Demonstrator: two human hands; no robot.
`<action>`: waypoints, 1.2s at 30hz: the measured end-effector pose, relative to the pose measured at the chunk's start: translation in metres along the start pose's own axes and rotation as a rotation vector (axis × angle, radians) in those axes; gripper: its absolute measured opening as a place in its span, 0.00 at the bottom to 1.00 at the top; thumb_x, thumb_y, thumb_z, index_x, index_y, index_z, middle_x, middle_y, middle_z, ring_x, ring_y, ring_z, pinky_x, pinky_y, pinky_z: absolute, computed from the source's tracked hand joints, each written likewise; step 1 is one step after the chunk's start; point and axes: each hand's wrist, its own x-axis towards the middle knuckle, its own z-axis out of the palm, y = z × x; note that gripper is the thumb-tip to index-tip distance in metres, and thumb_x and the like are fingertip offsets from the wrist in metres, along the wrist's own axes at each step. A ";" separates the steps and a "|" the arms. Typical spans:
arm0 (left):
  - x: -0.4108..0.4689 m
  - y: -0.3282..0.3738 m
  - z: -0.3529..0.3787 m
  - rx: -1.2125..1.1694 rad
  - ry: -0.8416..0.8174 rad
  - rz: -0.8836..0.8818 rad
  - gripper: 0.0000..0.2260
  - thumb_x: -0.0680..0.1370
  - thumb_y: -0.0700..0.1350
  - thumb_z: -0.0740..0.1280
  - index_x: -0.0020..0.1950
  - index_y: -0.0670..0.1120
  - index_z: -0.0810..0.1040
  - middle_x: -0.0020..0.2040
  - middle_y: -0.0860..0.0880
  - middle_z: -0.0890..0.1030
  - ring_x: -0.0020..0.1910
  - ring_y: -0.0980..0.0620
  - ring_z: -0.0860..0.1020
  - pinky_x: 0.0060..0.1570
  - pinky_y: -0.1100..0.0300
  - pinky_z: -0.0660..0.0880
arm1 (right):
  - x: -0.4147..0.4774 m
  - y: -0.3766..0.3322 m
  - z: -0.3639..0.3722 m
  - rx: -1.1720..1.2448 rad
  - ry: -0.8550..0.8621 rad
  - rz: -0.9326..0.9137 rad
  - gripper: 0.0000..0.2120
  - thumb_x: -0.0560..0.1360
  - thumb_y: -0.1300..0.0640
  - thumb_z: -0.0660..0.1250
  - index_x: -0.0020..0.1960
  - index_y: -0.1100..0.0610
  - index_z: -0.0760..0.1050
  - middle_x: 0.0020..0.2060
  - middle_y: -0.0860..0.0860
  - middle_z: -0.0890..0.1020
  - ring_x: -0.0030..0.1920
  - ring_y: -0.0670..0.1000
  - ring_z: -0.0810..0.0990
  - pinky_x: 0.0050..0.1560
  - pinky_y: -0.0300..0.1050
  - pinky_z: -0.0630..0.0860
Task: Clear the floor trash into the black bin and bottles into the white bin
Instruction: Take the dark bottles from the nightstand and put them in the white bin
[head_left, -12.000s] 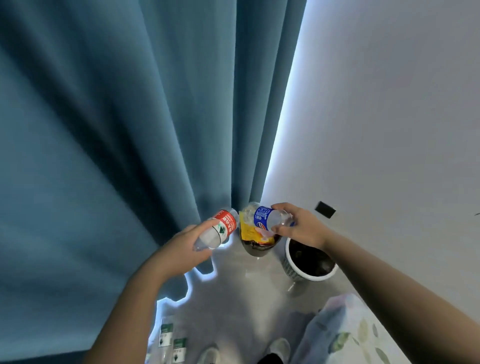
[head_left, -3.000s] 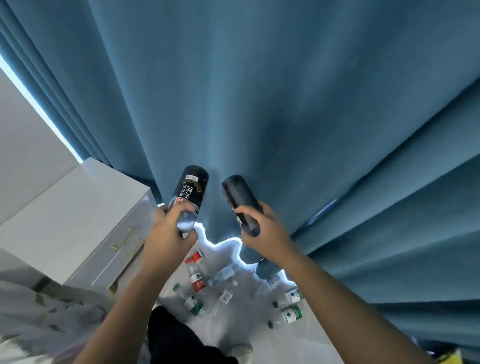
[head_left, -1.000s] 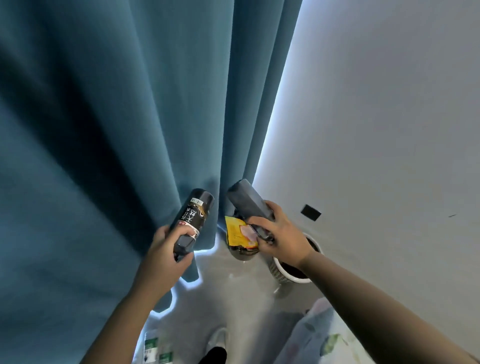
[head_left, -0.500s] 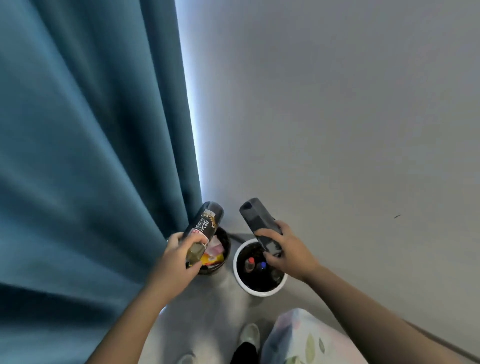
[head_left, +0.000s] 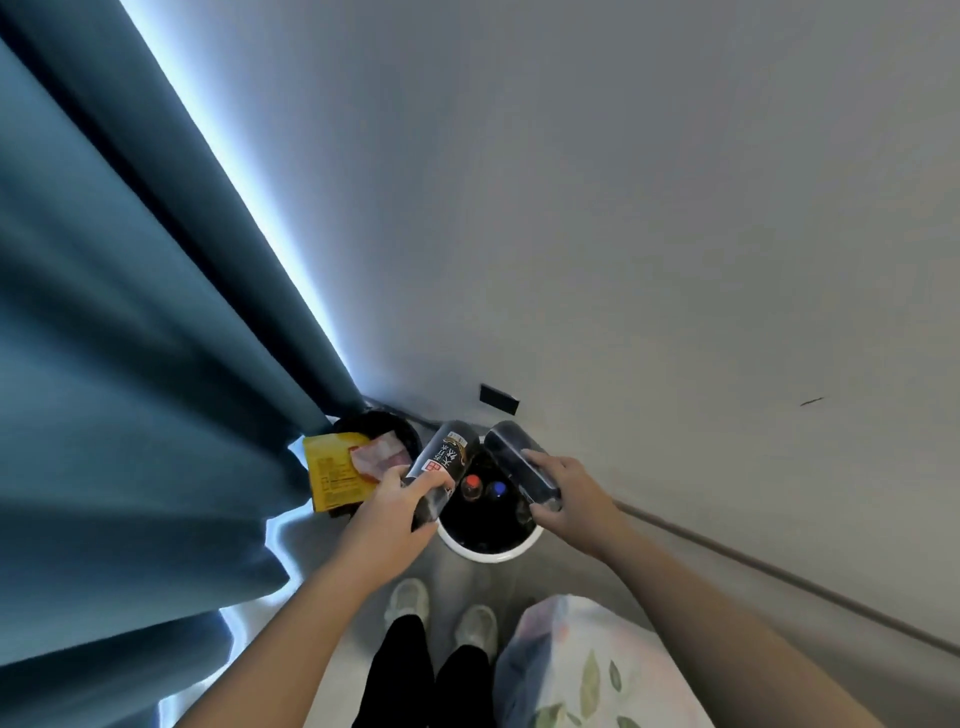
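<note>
My left hand (head_left: 390, 508) grips a dark bottle with a black label (head_left: 442, 462), held tilted over the left rim of the white bin (head_left: 485, 552). My right hand (head_left: 567, 493) grips a second dark bottle (head_left: 519, 460) over the bin's right side. Inside the white bin lie bottles with a red cap (head_left: 471, 481) and a blue cap (head_left: 499, 488). The black bin (head_left: 400, 423) stands just left of it, against the curtain, with a yellow packet (head_left: 332, 470) and a pinkish wrapper (head_left: 378, 460) sticking out.
A blue curtain (head_left: 130, 364) hangs on the left and a grey wall (head_left: 623, 208) rises behind the bins. My feet (head_left: 441, 616) stand just before the white bin. A floral cloth (head_left: 587, 670) lies at lower right beside the skirting.
I have stepped closer to the bins and the view has swung right and down. Both hands have carried their bottles lower, right above the white bin's mouth.
</note>
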 end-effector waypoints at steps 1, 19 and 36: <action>0.009 -0.007 0.008 0.014 -0.026 -0.012 0.24 0.73 0.44 0.70 0.60 0.66 0.67 0.61 0.52 0.67 0.56 0.48 0.74 0.54 0.53 0.76 | 0.007 0.007 0.006 0.002 0.005 0.024 0.34 0.70 0.53 0.68 0.73 0.40 0.63 0.61 0.50 0.71 0.58 0.50 0.75 0.57 0.38 0.70; 0.190 -0.143 0.194 0.351 -0.310 -0.108 0.30 0.77 0.47 0.65 0.75 0.54 0.54 0.61 0.47 0.70 0.51 0.48 0.76 0.48 0.54 0.77 | 0.171 0.150 0.183 -0.060 0.007 0.415 0.31 0.73 0.50 0.70 0.73 0.49 0.64 0.66 0.51 0.71 0.58 0.54 0.77 0.53 0.46 0.75; 0.316 -0.234 0.346 0.724 -0.509 0.029 0.19 0.77 0.42 0.67 0.66 0.41 0.67 0.57 0.42 0.74 0.53 0.42 0.78 0.44 0.54 0.73 | 0.282 0.255 0.296 -0.301 -0.083 0.430 0.26 0.75 0.55 0.69 0.69 0.56 0.64 0.65 0.58 0.69 0.55 0.62 0.78 0.46 0.53 0.76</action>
